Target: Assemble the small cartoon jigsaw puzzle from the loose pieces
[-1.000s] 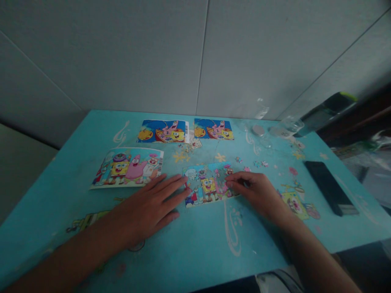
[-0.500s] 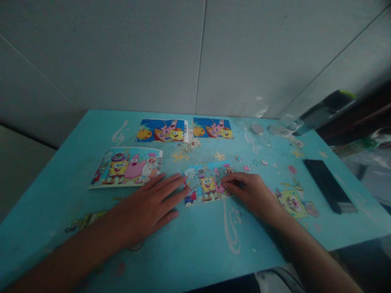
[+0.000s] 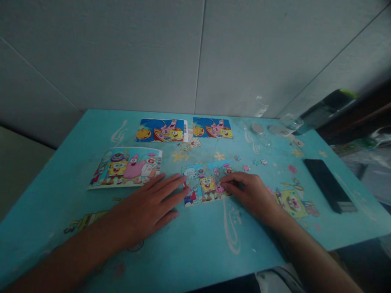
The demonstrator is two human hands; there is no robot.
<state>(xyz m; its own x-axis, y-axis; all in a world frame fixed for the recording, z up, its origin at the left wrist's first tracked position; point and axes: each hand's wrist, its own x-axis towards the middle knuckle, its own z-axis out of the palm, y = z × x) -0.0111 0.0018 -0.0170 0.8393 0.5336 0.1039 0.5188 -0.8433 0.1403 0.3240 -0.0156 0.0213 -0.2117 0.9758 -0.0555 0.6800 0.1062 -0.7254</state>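
Note:
A partly assembled jigsaw puzzle (image 3: 207, 184) with cartoon characters lies mid-table, with gaps in its upper and right parts. My left hand (image 3: 152, 202) rests flat beside it, fingers spread, fingertips touching its left edge. Over the puzzle's right part, my right hand (image 3: 244, 189) pinches thumb and forefinger together at a small puzzle piece mostly hidden by the fingertips. Loose puzzle pieces (image 3: 247, 168) lie just beyond the right hand. Left of the puzzle is a picture card (image 3: 132, 169) showing the same characters.
At the back are a blue picture card (image 3: 163, 131) and a similar blue picture (image 3: 213, 128). Clear containers (image 3: 291, 122) and a round lid (image 3: 257, 129) stand at the back right, near a dark bottle (image 3: 325, 110). A black phone-like object (image 3: 328, 183) lies at the right. A wall borders the table.
Almost nothing differs. My right fingertips have shifted very slightly left over the puzzle; my left hand stays in place.

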